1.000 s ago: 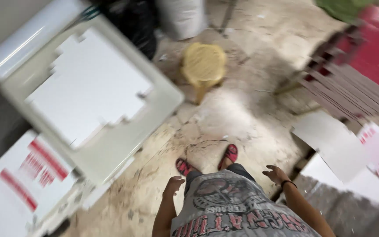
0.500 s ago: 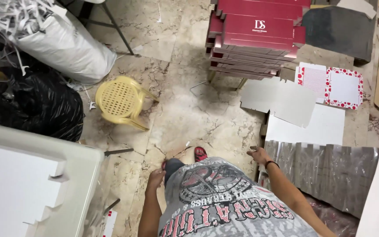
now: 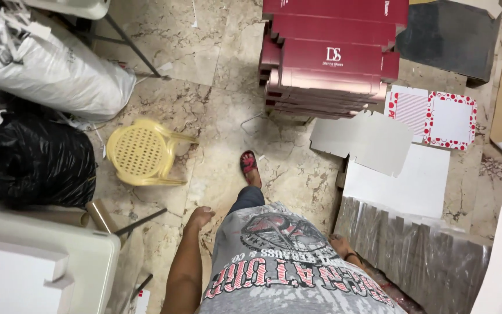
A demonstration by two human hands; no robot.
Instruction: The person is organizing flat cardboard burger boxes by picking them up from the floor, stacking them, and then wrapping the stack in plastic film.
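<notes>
I look straight down at my own body in a grey printed shirt, standing on a marble floor (image 3: 222, 104). My left hand (image 3: 197, 217) hangs at my side with loosely curled fingers and holds nothing. My right hand (image 3: 340, 244), with a dark band on the wrist, hangs low beside a plastic-wrapped bundle of grey card (image 3: 413, 256) and also holds nothing. One foot in a red sandal (image 3: 249, 165) is stepped forward. A stack of flat dark red boxes (image 3: 332, 58) lies ahead of me.
A small yellow plastic chair (image 3: 139, 152) stands left of my foot. A black bag (image 3: 27, 160) and a white sack (image 3: 59, 72) lie at left, a pale table corner (image 3: 85, 256) at lower left. White card blanks (image 3: 396, 180) and red-dotted sheets (image 3: 437, 116) lie at right.
The view swung from the table with white blanks toward the red box stack and the sheets at right. I stepped forward, and both hands stayed empty at my sides.
</notes>
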